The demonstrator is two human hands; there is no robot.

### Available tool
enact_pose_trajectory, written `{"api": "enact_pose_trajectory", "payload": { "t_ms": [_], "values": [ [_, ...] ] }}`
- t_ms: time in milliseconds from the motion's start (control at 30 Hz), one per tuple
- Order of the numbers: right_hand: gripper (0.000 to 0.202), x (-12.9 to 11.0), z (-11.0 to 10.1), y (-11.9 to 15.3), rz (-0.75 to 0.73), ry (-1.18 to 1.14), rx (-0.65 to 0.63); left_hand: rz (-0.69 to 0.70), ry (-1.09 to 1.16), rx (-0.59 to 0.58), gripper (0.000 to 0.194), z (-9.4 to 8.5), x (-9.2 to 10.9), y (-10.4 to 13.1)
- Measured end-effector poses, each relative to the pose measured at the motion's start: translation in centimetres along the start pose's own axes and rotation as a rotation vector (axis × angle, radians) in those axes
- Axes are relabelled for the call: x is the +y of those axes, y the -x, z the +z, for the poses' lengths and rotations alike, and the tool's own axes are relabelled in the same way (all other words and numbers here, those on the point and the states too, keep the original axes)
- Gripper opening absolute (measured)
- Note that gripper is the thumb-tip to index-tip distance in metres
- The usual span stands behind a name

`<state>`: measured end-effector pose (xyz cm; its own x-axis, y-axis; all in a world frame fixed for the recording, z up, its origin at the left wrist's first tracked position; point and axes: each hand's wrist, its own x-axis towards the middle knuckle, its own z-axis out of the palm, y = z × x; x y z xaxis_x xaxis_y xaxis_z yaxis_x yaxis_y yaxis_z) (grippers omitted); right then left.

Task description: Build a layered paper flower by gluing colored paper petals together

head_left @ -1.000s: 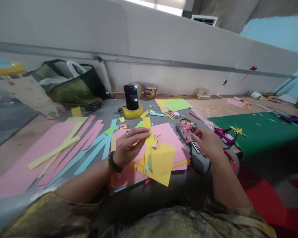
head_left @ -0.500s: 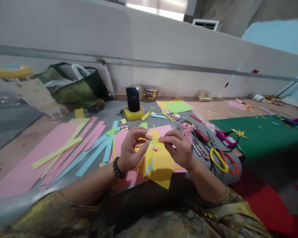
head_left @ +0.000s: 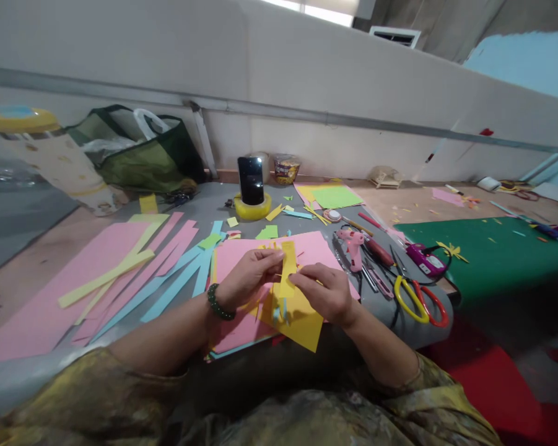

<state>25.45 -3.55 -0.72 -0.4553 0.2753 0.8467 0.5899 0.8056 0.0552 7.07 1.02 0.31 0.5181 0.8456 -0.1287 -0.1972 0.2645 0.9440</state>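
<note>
Between both hands is a small yellow paper strip (head_left: 287, 272), held upright over the paper stack. My left hand (head_left: 253, 272), with a dark beaded bracelet on the wrist, pinches its upper left edge. Lower down on the right edge, my right hand (head_left: 327, 291) grips it between thumb and fingers. Beneath lies a yellow sheet (head_left: 306, 322) with small cut scraps on it, resting on pink paper (head_left: 241, 331). Part of the pile is hidden by my hands.
Right of the stack lie a pink glue gun (head_left: 353, 248), a utility knife (head_left: 381, 279) and scissors (head_left: 420, 303) with yellow and red handles. Blue strips (head_left: 171, 291) and pink paper (head_left: 74, 285) spread leftward. A phone (head_left: 251, 179) stands in a yellow tape roll (head_left: 252, 209).
Both hands have come down onto the yellow strip, and my left fingers have closed on it. A few small scraps now lie behind the stack. The view has shifted slightly.
</note>
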Motion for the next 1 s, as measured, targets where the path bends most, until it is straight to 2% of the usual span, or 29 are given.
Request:
{"api": "enact_pose_trajectory", "payload": {
  "t_ms": [100,200,300,400,600,767,1000],
  "values": [
    [0.02,-0.4,0.2,-0.2,0.238,-0.183,-0.022,0.045,-0.038,0.032,0.044,0.2,0.4,0.1],
    [0.021,-0.5,0.3,-0.6,0.582,-0.4,-0.017,0.07,-0.128,0.075,0.039,0.4,0.5,0.2],
    [0.031,-0.2,0.5,-1.1,0.911,-0.604,0.009,0.117,-0.237,0.086,0.037,0.3,0.3,0.4],
    [0.037,-0.1,0.5,-1.5,1.095,-0.719,0.006,0.168,-0.319,0.086,0.039,0.2,0.1,0.5],
    [0.041,-0.2,0.4,-2.0,1.219,-0.786,-0.008,0.212,-0.363,0.076,0.038,0.1,0.1,0.7],
    [0.042,-0.1,0.6,-1.9,1.23,-0.8,-0.003,0.223,-0.33,0.092,0.032,0.3,0.1,0.8],
    [0.042,-0.1,0.7,-1.6,1.208,-0.779,-0.025,0.242,-0.33,0.095,0.033,0.3,0.1,0.8]
  ]
}}
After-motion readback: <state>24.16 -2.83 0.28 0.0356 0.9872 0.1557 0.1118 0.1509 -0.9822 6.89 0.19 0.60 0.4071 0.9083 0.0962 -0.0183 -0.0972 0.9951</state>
